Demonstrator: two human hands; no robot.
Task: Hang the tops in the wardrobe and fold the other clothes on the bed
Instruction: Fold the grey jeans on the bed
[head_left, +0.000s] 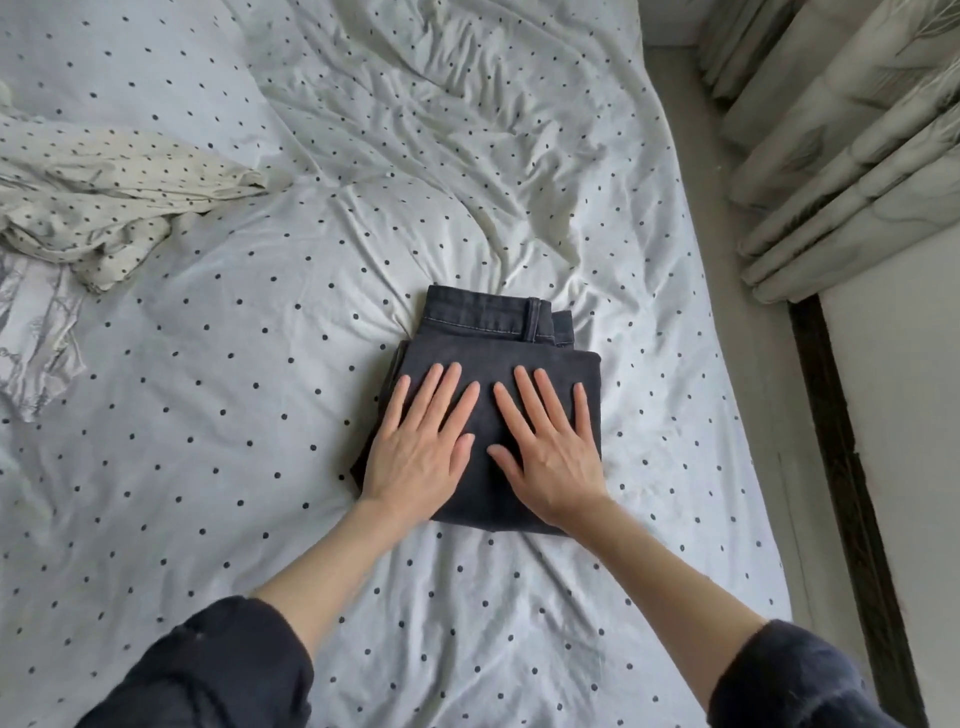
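Dark matt denim on the folded jeans (498, 364) with pale stitching, soft creased dotted cotton across the bed sheet (234, 415), thin crumpled dotted cloth in the garment (104, 192)

There is just one view, from a camera on the person's head. It looks forward and down at the bed (208, 467) from close above, about an arm's reach away. The curtains (841, 130) show at the right edge.

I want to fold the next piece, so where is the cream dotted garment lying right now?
In the head view the cream dotted garment lies crumpled at the left edge of the bed, up and left of the folded jeans.
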